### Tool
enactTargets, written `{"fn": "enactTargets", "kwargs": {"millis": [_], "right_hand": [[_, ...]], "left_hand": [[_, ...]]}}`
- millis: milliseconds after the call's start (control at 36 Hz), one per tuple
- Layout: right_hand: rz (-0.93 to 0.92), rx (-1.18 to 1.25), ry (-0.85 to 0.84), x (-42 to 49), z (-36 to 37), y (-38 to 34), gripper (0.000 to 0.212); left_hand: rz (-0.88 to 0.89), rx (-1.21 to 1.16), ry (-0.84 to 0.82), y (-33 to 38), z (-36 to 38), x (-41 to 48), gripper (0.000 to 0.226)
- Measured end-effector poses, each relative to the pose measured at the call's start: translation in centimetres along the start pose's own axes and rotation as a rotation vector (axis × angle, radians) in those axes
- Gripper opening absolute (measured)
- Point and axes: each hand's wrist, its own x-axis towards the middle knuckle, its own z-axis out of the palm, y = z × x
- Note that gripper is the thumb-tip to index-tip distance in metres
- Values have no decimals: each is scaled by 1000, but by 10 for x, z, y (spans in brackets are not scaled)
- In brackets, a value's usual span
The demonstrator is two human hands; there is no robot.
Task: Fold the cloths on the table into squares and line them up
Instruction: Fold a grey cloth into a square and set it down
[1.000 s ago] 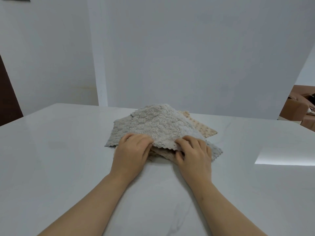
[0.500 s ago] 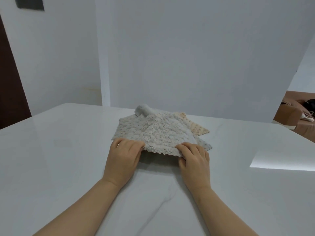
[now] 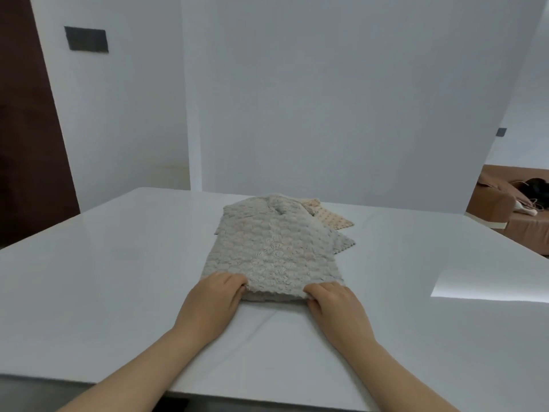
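I see my left hand (image 3: 214,297) and right hand (image 3: 335,304) each curled over a near corner of the grey cloth (image 3: 273,248), gripping it. The cloth lies stretched away from me on the white bench (image 3: 118,263). It partly covers a beige dotted cloth (image 3: 329,219) at its far right.

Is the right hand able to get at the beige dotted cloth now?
Probably yes, once it lets go: the right hand grips the near edge of the grey cloth. A corner of the beige dotted cloth lies exposed beyond it, with bare table alongside; the rest is covered.
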Motion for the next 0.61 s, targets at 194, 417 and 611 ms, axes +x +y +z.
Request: {"fn": "enactTargets", "kwargs": {"millis": [194, 417, 611], "right_hand": [[24, 174, -134, -20, -32, -12, 8], [131, 400, -595, -5, -69, -24, 31], [227, 320, -505, 24, -66, -23, 35]], "left_hand": [[-71, -161, -226, 4, -26, -16, 42], [-172, -341, -671, 6, -63, -2, 25], [-299, -172, -476, 2, -62, 26, 25]]}}
